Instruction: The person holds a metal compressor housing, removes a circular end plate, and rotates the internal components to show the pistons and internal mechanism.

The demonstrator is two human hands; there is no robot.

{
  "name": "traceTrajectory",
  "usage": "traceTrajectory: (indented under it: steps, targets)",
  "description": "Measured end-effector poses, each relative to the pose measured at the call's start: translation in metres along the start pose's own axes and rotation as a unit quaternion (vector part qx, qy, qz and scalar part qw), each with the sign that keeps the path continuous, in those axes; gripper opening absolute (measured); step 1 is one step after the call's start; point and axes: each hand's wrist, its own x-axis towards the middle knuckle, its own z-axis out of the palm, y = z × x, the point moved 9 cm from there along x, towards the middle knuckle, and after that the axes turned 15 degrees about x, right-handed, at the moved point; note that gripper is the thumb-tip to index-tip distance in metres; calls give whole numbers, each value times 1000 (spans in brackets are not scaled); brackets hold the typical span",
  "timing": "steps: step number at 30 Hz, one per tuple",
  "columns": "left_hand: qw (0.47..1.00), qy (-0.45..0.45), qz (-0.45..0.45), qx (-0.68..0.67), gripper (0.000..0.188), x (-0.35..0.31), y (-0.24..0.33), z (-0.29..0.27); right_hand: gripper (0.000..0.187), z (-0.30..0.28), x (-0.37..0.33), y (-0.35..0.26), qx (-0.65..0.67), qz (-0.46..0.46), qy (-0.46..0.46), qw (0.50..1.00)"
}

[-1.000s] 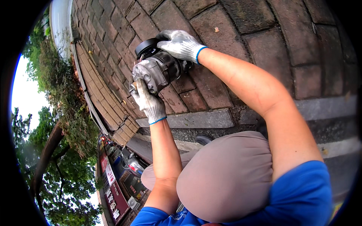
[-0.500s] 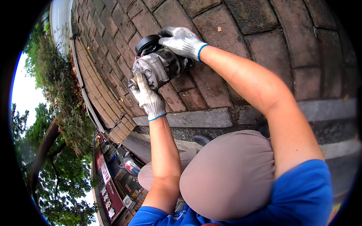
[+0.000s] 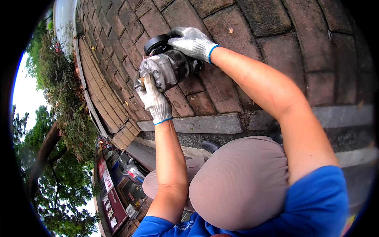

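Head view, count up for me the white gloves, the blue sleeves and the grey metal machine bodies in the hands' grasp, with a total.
White gloves: 2, one each on the left hand and right hand
Blue sleeves: 2
Grey metal machine body: 1
Total: 5
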Motion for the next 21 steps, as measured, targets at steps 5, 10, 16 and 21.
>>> traceTrajectory:
  steps: [5,10,16,21]
  targets:
    - [1000,-3,-3,-13,47,-2,8,5,52,-1,0,3,22,15,-5,1000]
    - [998,17,-26,-47,47,-5,3,5,51,-3,1,1,14,9,-6,1000]
    - [996,18,51,65,43,0,-7,-4,50,-1,-5,-2,20,28,-15,999]
    - [997,-8,60,40,42,2,-6,-3,48,-2,-8,-4,20,5,-14,1000]
